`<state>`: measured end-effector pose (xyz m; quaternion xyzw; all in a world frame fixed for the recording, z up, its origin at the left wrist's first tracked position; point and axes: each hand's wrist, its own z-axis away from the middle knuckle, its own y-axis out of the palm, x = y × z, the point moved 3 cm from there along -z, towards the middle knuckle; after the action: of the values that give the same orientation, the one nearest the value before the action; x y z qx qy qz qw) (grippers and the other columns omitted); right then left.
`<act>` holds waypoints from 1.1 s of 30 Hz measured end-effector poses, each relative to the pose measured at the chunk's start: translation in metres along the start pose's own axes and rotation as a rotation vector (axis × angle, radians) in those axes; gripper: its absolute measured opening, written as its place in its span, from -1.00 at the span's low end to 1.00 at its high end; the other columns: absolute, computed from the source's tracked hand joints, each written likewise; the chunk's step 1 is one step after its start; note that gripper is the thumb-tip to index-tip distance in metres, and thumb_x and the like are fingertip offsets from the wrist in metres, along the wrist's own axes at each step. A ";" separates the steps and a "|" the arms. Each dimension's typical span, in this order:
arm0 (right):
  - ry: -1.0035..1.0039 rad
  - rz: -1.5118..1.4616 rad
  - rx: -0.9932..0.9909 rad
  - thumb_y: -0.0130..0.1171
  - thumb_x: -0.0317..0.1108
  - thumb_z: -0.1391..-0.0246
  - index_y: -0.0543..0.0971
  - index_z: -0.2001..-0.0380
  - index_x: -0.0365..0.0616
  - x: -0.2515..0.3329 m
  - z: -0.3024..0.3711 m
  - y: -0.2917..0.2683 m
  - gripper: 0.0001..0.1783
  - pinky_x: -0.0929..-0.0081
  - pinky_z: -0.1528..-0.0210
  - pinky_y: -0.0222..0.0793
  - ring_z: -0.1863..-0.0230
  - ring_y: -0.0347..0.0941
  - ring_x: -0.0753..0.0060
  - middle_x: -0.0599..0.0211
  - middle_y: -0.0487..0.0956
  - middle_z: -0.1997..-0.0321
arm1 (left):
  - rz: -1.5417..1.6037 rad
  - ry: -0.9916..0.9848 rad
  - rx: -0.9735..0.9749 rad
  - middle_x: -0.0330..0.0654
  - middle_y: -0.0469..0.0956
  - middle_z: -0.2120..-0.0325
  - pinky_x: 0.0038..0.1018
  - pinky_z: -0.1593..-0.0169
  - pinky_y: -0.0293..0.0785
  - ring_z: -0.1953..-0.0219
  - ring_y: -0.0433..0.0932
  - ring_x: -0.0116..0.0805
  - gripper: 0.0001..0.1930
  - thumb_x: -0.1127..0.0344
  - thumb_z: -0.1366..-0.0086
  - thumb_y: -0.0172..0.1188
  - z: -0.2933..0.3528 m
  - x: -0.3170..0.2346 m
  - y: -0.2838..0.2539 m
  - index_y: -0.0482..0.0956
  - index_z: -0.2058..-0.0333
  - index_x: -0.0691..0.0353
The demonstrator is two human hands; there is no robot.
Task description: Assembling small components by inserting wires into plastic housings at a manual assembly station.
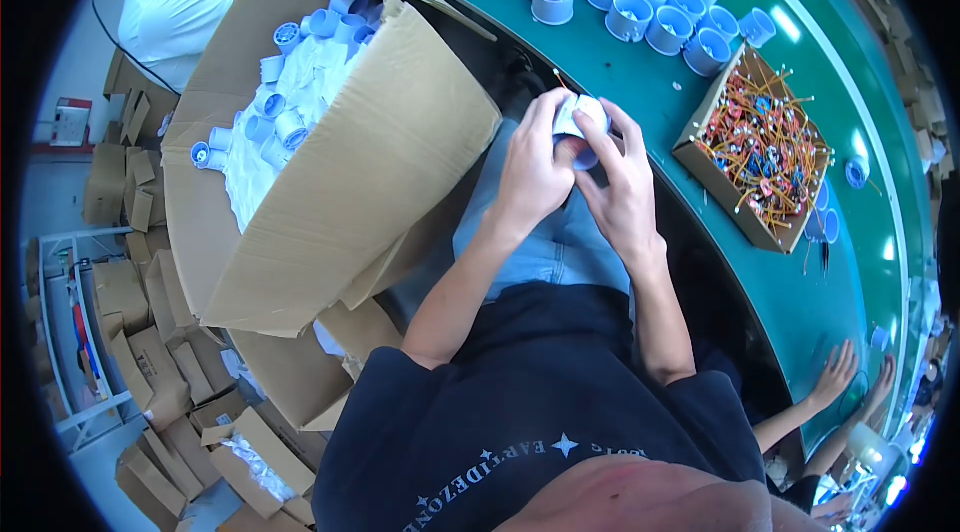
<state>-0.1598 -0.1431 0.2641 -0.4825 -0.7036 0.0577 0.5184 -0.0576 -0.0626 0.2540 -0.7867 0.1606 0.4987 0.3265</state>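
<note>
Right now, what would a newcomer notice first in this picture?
Probably the person's left hand and right hand, holding a blue cup near the centre. Then the large open carton at left, with more blue cups inside, and the box of tangled wires on the green table at right.

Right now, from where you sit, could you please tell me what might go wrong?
The blue-and-white cup is held between the left hand and right hand above the lap, not over the table, so a slip could drop it.

Wires stick out past the rim of the cardboard tray, so a sleeve or hand might snag them.

That tray sits near the table's edge; a bump could tip it.
</note>
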 end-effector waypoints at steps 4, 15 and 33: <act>-0.011 -0.072 0.015 0.38 -0.60 0.20 0.46 -0.11 -0.07 -0.002 -0.004 -0.003 -0.30 0.23 -0.17 0.35 -0.20 0.36 -0.07 -0.05 0.36 -0.23 | 0.389 -0.052 0.229 0.00 0.53 0.07 -0.35 -0.14 0.37 -0.03 0.50 -0.20 -0.60 0.44 -0.27 0.18 -0.012 0.011 -0.010 0.38 -0.07 0.36; 0.049 -0.108 0.023 0.38 -0.54 0.17 0.43 -0.13 -0.07 -0.019 -0.029 -0.004 -0.30 0.21 -0.16 0.35 -0.21 0.34 -0.09 -0.06 0.37 -0.21 | 0.810 -0.100 0.149 0.00 0.51 0.02 -0.41 -0.20 0.32 -0.05 0.48 -0.27 -0.67 0.45 -0.29 0.12 -0.049 0.021 -0.020 0.45 0.00 0.47; 0.190 0.258 -0.188 0.18 -0.26 -0.06 0.31 -0.03 -0.43 -0.084 -0.153 0.083 -0.44 0.06 0.24 0.47 0.19 0.51 -0.14 -0.21 0.52 0.17 | -0.270 0.051 -0.469 0.12 0.46 0.31 -0.15 0.20 0.41 0.29 0.49 0.13 -0.64 0.11 -0.35 0.10 -0.168 0.079 -0.004 0.33 0.30 0.37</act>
<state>0.0114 -0.2256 0.2290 -0.6184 -0.5859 0.0119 0.5237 0.0944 -0.1671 0.2333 -0.8674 -0.0572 0.4543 0.1949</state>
